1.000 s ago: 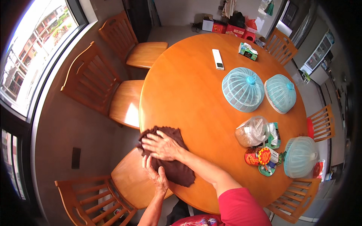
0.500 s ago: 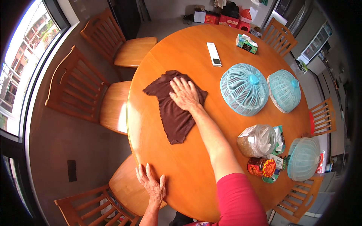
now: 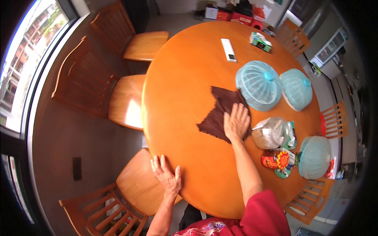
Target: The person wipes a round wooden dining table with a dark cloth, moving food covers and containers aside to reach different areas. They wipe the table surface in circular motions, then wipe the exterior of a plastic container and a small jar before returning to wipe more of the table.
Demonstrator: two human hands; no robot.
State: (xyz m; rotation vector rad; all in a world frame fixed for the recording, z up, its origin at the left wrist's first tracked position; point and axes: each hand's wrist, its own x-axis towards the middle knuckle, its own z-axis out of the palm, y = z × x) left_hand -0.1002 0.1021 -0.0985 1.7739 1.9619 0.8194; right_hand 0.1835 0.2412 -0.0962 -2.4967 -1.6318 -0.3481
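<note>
Spread flat under my right hand (image 3: 237,122) is a dark brown cloth (image 3: 220,114) with a wavy edge. The palm presses on its right part, fingers stretched out and pointing away from me. The cloth lies rumpled on the round orange-brown wooden table (image 3: 185,82), its far right corner close against a blue mesh food cover (image 3: 258,86). My left hand (image 3: 167,177) rests on the table's near left edge with its fingers spread, holding nothing. Just right of my right hand stands a clear plastic jar (image 3: 269,133) with grainy brown contents.
Beside the jar are a red-labelled jar (image 3: 273,159) and small packets. More blue covers (image 3: 296,89) (image 3: 315,157) stand along the right side. A white remote control (image 3: 228,50) and a tissue box (image 3: 260,42) lie at the far side. Wooden chairs (image 3: 128,100) ring the table.
My right hand has slid the cloth rightward and somewhat nearer, up to the food cover and jar. The cloth's shape has folded differently. My left hand stays on the table edge.
</note>
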